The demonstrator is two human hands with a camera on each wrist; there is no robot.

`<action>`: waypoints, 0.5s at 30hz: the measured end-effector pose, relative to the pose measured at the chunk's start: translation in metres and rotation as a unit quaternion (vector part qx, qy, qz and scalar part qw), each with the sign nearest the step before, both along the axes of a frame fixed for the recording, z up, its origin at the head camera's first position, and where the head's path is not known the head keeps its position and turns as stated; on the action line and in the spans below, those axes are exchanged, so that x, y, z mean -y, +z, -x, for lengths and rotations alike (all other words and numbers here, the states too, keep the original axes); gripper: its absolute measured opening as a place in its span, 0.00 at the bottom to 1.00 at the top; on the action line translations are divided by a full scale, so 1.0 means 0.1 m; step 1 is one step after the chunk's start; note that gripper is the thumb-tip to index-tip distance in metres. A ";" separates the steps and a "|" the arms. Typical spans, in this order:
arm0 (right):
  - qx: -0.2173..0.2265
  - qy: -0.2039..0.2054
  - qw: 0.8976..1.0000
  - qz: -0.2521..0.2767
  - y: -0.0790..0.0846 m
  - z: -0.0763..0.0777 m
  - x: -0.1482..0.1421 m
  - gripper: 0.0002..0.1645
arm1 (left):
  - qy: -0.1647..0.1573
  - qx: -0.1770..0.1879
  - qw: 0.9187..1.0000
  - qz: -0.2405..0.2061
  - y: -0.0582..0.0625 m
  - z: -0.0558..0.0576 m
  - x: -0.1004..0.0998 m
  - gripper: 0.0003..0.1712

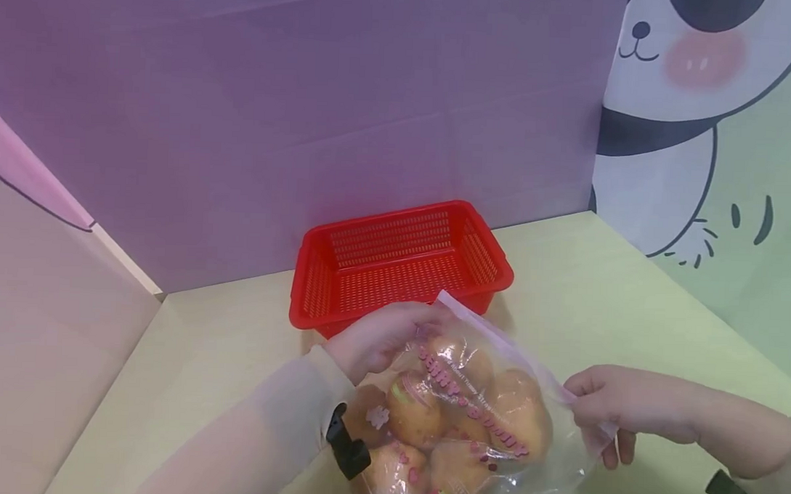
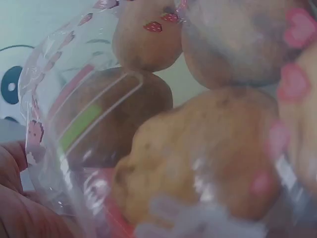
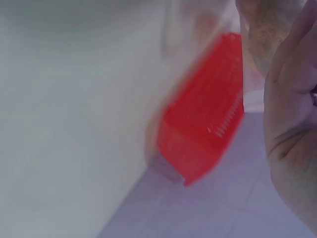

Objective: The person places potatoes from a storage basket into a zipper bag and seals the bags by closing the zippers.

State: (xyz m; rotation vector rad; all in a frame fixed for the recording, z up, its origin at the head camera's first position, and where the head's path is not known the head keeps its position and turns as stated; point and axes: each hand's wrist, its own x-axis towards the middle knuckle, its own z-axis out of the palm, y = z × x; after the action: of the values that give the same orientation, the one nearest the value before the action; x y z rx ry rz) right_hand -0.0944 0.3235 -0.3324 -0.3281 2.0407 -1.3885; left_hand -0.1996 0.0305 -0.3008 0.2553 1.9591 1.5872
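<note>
A clear zip bag (image 1: 558,456) with pink lettering holds several potatoes (image 1: 416,415). My left hand (image 1: 389,334) grips the bag near the left end of its pink top strip, partly hidden behind the plastic. At the strip's other end, my right hand (image 1: 615,404) pinches the corner between thumb and fingers. In the left wrist view, potatoes (image 2: 208,153) show close up through the printed film, with part of the left hand (image 2: 20,198) at the edge. Whether the bag's mouth is unsealed is hard to see.
Behind the bag, a red plastic basket (image 1: 394,283) with nothing inside stands on the pale table (image 1: 227,372), near the purple wall (image 1: 373,130). A panel with a panda drawing (image 1: 674,140) borders the right side.
</note>
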 end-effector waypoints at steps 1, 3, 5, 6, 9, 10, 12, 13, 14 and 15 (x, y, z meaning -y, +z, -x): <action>-0.008 0.000 1.000 0.000 0.04 0.05 -0.01 0.08 | -0.006 0.012 1.000 -0.013 0.02 0.00 0.03 0.21; -0.029 0.000 1.000 -0.007 0.14 0.14 -0.02 0.08 | 0.000 0.035 0.999 -0.042 0.05 0.00 0.10 0.22; -0.055 0.000 0.998 -0.011 0.24 0.23 -0.02 0.08 | 0.015 0.043 0.997 -0.057 0.09 -0.01 0.18 0.22; -0.067 -0.003 0.998 -0.014 0.29 0.27 -0.02 0.08 | 0.025 0.034 0.997 -0.059 0.11 -0.02 0.21 0.21; -0.112 -0.017 0.993 -0.029 0.44 0.40 0.00 0.07 | 0.071 -0.009 0.996 -0.049 0.15 -0.06 0.33 0.19; -0.127 -0.028 0.991 -0.032 0.48 0.44 0.01 0.07 | 0.088 -0.023 0.995 -0.047 0.16 -0.08 0.37 0.19; -0.161 -0.053 0.985 -0.035 0.56 0.51 0.04 0.08 | 0.120 -0.051 0.991 -0.043 0.19 -0.11 0.44 0.18; -0.181 -0.065 0.981 -0.039 0.58 0.55 0.05 0.08 | 0.136 -0.063 0.988 -0.041 0.19 -0.12 0.48 0.18; -0.200 -0.078 0.976 -0.038 0.61 0.58 0.07 0.08 | 0.147 -0.078 0.985 -0.039 0.20 -0.14 0.51 0.18; -0.217 -0.091 0.971 -0.035 0.62 0.61 0.09 0.09 | 0.158 -0.092 0.983 -0.038 0.21 -0.16 0.54 0.18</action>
State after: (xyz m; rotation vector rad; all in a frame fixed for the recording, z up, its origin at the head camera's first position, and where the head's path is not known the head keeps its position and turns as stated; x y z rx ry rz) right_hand -0.1553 0.3148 -0.2701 -0.4550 2.5247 -1.4426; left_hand -0.1835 -0.0236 -0.2796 0.1286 2.1660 1.9000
